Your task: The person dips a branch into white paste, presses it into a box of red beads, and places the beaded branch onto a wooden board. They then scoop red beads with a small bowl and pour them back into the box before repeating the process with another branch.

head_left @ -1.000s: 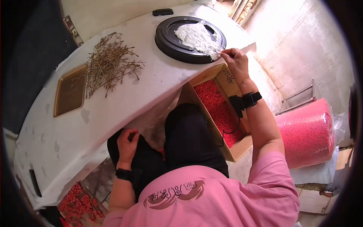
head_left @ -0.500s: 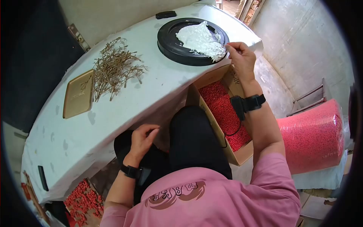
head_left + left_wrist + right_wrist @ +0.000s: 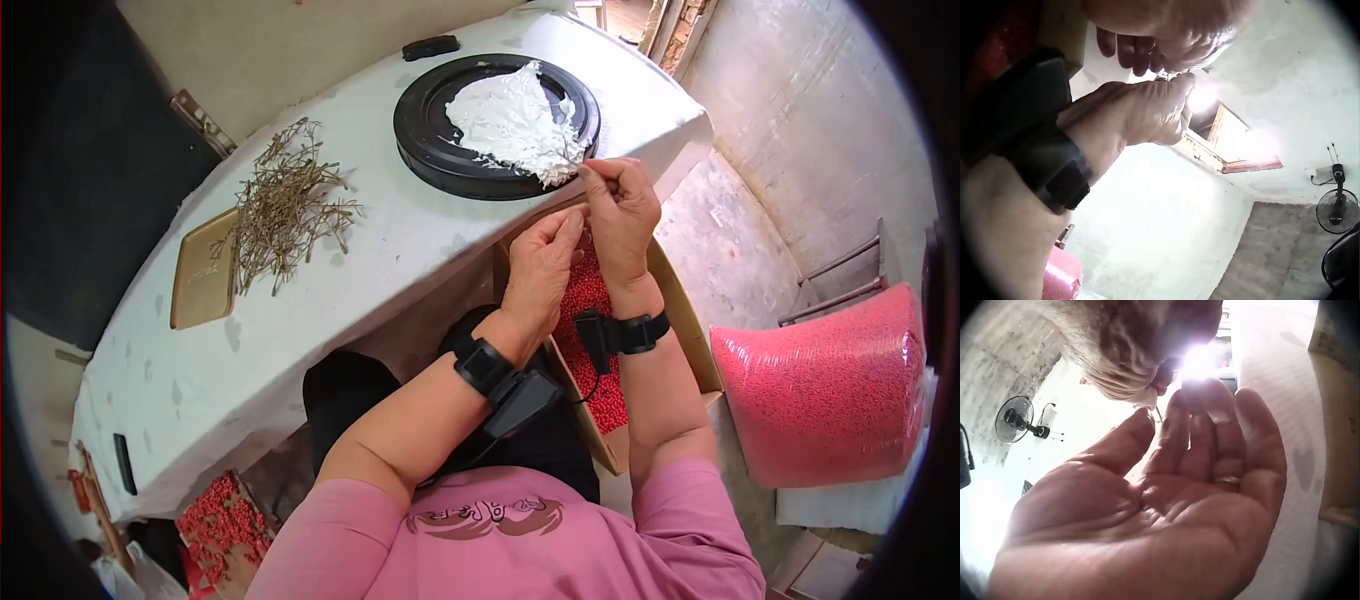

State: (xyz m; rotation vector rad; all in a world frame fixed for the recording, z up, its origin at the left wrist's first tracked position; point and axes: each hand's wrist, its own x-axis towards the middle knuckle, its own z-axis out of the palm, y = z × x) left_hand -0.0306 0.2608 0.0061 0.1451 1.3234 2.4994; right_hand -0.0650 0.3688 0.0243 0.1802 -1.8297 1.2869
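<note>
In the head view my right hand (image 3: 622, 215) pinches a thin twig (image 3: 572, 160) at the near edge of the white paste (image 3: 510, 115). The paste is spread over a round black lid-like tray (image 3: 425, 165). Between right thumb and fingers, a bit of thin stem (image 3: 1159, 415) shows in the right wrist view. Close to its left, my left hand (image 3: 540, 265) has thumb and forefinger together; I cannot tell whether something is between them. Both hands are above a cardboard box (image 3: 690, 320) of small red beads (image 3: 588, 285).
A heap of dry branched twigs (image 3: 290, 215) lies on the white-covered table (image 3: 300, 330), beside a gold tray (image 3: 205, 265). A large clear bag of red beads (image 3: 825, 390) stands at right. Red-beaded sprigs (image 3: 225, 530) lie low at left. A black object (image 3: 430, 47) sits behind the round tray.
My left hand has risen from over my lap to beside the right hand. The right hand has stayed near the paste's edge, dipping slightly toward me. The head view has shifted a little.
</note>
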